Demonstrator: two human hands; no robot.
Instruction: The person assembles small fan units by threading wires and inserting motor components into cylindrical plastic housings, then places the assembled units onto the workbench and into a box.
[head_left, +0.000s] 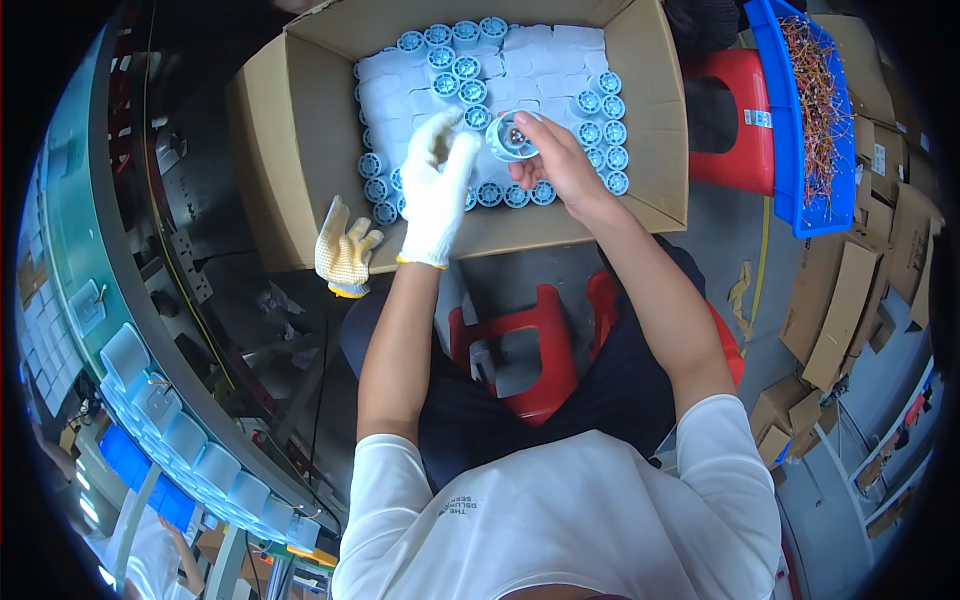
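Observation:
My right hand (562,165), bare, pinches a light-blue round plastic fan housing (513,150) by its rim. Its open end is tipped up, and small metallic parts show inside. My left hand (437,190) wears a white knit glove, its thumb and fingers apart beside the housing, with nothing seen between them. Both hands are above a large cardboard box (640,215). Inside it, similar spoked round housings (466,67) stand in groups on a layer of white sheets (550,65). Part of that layer is hidden under my hands.
A spare yellowish-white glove (345,250) hangs over the box's near left edge. Right of the box are a red stool (725,150) and a blue tray (845,195) of thin wires. A green-topped workbench (75,215) with white housings curves along the left. Another red stool (545,345) is below the box.

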